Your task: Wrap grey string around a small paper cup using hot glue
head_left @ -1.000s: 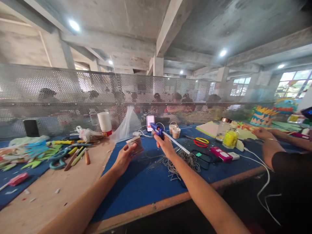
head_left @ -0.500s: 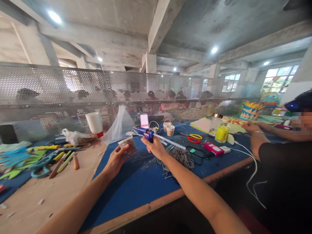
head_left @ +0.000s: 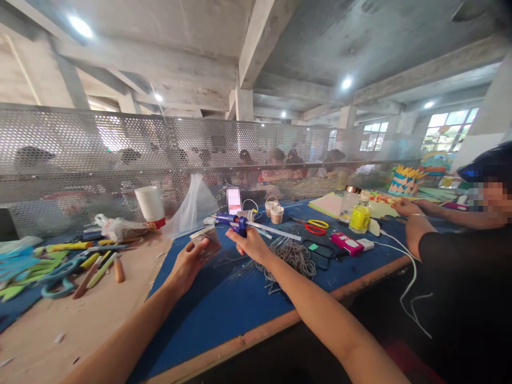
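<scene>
My left hand [head_left: 189, 265] grips a small, flat, brownish piece with a pale top edge [head_left: 208, 242]; its exact kind is not clear. Close to its right, my right hand [head_left: 251, 243] is wrapped round the handle of a blue glue gun [head_left: 237, 221]. A long translucent glue stick [head_left: 276, 232] sticks out of the gun's back, and the nozzle points left, above and apart from the piece. Beyond the gun stand two tiny cups with handles [head_left: 276, 213]. Under my right forearm lies a tangled heap of grey cord [head_left: 295, 258].
Blue-handled scissors [head_left: 60, 280] and several tools lie left on the brown board [head_left: 36, 336]. Stacked paper cups [head_left: 149, 205] lean behind. Rightward are red-and-yellow scissors [head_left: 316, 226], a pink box [head_left: 347, 244], and a yellow bottle [head_left: 360, 218]. Another person's arm [head_left: 418, 234] reaches in from the right.
The view has shifted slightly, so most things appear a little further left. Both hands keep their holds, and the glue gun still points left near the brownish piece.
</scene>
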The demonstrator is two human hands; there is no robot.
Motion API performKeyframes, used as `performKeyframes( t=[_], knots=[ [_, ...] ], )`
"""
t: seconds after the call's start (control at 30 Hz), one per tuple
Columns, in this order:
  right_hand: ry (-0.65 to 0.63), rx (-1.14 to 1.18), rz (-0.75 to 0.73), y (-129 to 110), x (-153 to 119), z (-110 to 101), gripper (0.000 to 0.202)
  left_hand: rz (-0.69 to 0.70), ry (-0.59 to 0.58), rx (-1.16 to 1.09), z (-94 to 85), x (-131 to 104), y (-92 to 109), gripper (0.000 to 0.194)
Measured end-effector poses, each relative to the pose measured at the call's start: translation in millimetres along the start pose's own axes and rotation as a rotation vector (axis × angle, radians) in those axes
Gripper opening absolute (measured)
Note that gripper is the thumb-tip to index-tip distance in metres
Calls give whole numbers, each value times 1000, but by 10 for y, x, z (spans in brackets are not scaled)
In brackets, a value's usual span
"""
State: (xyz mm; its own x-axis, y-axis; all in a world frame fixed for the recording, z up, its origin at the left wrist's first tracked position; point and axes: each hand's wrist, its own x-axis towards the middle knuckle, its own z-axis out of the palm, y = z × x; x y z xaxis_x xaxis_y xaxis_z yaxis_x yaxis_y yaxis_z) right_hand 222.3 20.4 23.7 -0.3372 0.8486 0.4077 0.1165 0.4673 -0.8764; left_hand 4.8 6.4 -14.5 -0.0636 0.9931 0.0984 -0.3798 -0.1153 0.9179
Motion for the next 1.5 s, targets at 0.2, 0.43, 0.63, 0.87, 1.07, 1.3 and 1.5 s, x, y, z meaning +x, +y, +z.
performKeyframes(
  t=[0.2, 0.43, 0.63, 0.87, 1.07, 1.3, 1.5],
  knots=[
    [6, -18, -6, 8, -28, 26, 40, 37, 23, -1, 18, -19, 32, 57],
    [-29, -202, -20, -46, -101, 42, 39, 67, 84, 4, -7, 12, 50, 49],
    [-3, -251, -168, -63, -102, 45, 31, 82, 121, 28, -62, 75, -4, 49],
    [31, -325, -198, 0, -83, 50, 31, 103, 119, 34, -76, 89, -13, 60],
    [25, -334, -188, 41, -61, 60, 31, 107, 108, 31, -49, 47, 26, 58],
    [2, -311, -209, 99, -46, 78, 30, 105, 124, 52, -38, 51, 15, 58],
    [5, -309, -213, 32, -71, 83, 30, 98, 121, 57, -29, 32, 32, 57]
  ],
)
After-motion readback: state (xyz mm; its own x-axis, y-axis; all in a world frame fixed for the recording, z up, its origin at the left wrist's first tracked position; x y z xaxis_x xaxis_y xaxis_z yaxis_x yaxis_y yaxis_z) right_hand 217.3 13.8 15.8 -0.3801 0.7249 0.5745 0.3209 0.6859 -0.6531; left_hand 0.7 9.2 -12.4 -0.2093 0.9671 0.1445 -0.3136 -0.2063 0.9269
